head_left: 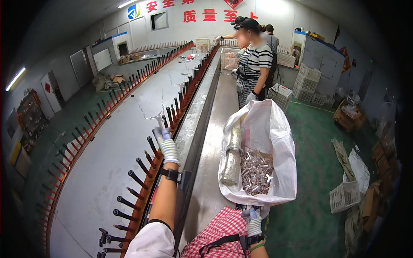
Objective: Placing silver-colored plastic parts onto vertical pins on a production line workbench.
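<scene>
My left hand (167, 145), in a striped glove with grey-blue fingertips, reaches over the row of dark-capped upright pegs (149, 159). Its fingers are stretched out, and nothing shows held in them. Just beyond the fingertips is a small pale metal piece with thin arms (160, 121); whether they touch cannot be made out. My right hand (254, 222), gloved alike, is low by the near edge of a white woven sack (284, 172). Its fingers look curled, and what they hold, if anything, is hidden. Inside the open sack lie many small shiny metal pieces (257, 172) and a wrapped roll (232, 161).
A grey table (99, 189) lies between two curved rows of pegs, with wavy wires farther along. The sack rests on a metal ledge (211, 172). Ahead stands a person in a striped shirt (258, 60). White crates (306, 79) are stacked at the right; a basket (344, 198) is on the floor.
</scene>
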`<control>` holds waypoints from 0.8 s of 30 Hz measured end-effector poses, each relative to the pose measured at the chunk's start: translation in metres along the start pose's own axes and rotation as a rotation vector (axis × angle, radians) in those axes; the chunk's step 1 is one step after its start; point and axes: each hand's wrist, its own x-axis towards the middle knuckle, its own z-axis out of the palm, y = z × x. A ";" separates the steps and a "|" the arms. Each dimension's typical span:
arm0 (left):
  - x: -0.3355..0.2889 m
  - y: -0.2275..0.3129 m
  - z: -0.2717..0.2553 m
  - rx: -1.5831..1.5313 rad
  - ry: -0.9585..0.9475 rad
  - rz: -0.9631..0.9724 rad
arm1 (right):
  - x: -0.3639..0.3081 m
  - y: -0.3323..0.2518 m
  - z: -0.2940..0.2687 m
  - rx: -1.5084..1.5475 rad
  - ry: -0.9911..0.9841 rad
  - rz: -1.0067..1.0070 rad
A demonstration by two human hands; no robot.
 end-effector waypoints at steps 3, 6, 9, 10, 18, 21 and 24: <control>0.022 -0.003 -0.010 -0.318 0.020 -0.055 | 0.001 0.001 -0.005 -0.015 0.010 0.010; 0.034 -0.005 -0.013 -0.376 -0.104 -0.092 | 0.001 0.004 -0.014 -0.032 0.020 -0.017; 0.080 -0.026 -0.065 0.205 -0.243 0.286 | -0.005 0.005 0.014 -0.021 -0.028 -0.014; 0.072 -0.025 -0.061 0.333 -0.200 0.403 | -0.007 0.002 0.014 -0.024 -0.006 -0.024; -0.063 0.134 0.054 -0.036 -0.280 0.476 | 0.004 0.010 -0.014 0.033 -0.011 -0.054; -0.094 0.099 0.075 0.353 -0.533 0.815 | 0.004 0.004 -0.008 0.008 -0.017 -0.024; -0.151 0.024 0.098 0.698 -1.270 0.857 | -0.005 0.001 -0.008 -0.035 0.015 -0.009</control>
